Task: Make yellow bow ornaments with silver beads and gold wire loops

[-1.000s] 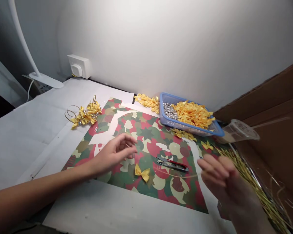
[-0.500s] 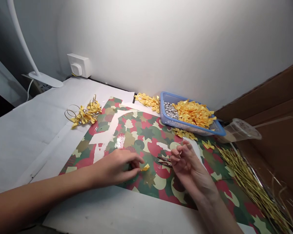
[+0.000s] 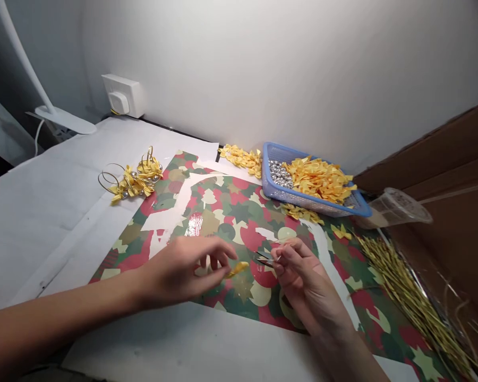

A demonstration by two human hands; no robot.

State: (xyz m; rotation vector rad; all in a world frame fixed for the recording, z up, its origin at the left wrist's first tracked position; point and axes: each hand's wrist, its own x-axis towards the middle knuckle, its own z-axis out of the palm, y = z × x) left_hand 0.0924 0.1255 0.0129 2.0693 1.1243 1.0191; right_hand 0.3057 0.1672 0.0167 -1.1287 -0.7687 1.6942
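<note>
My left hand [image 3: 195,265], thumb and fingers curled together, pinches a small yellow ribbon bow [image 3: 239,269] at the thumb tip, low over the patterned sheet [image 3: 245,212]. Opposite it, my right hand [image 3: 302,270] is turned palm inward with thumb and fingertips pressed together. Something thin and pale shows at those fingertips, too small to name. Beneath and behind the right fingers lie dark-bladed scissors [image 3: 264,259], their handles hidden by the hand.
Gold wire rings with yellow bows [image 3: 131,183] lie at left. A blue basket [image 3: 314,206] holds silver beads [image 3: 279,174] and yellow bows [image 3: 321,180]. More bows [image 3: 241,159] lie beside it. Greenish stems [image 3: 414,297] and a clear plastic cup [image 3: 398,208] are at right.
My right fingers have closed into a tighter pinch and moved slightly left. More of the yellow bow shows beyond my left thumb. The whole view has shifted slightly.
</note>
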